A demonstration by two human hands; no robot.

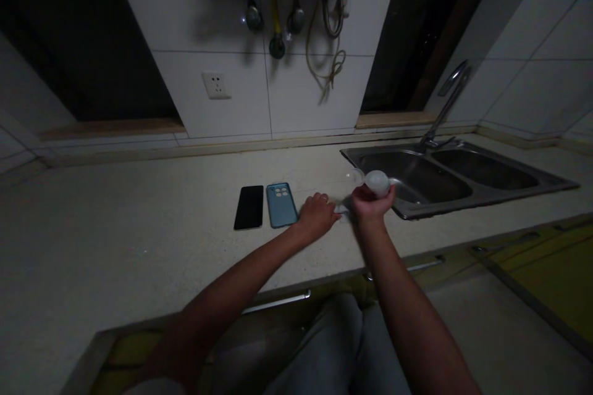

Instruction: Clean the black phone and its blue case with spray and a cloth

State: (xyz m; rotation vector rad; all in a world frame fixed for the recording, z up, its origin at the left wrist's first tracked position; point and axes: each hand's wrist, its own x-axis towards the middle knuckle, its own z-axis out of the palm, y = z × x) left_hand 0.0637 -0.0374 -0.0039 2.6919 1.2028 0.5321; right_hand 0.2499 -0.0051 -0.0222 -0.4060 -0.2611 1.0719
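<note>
My right hand (369, 202) is closed around a small white, rounded object (377, 182), held a little above the counter near the sink's left corner; I cannot make out what the object is. My left hand (317, 216) rests on the light stone countertop (139, 222) with its fingers curled, pinching something small and pale (341, 208) that lies between the two hands. Just left of my left hand lie a blue phone case (281, 204), back up, and a black phone (249, 207), side by side.
A steel double sink (463, 180) with a curved tap (447, 102) is set into the counter at right. On the tiled wall behind are a socket (217, 84) and several hoses and pipes (296, 12). Yellow cabinet fronts (556, 271) run below.
</note>
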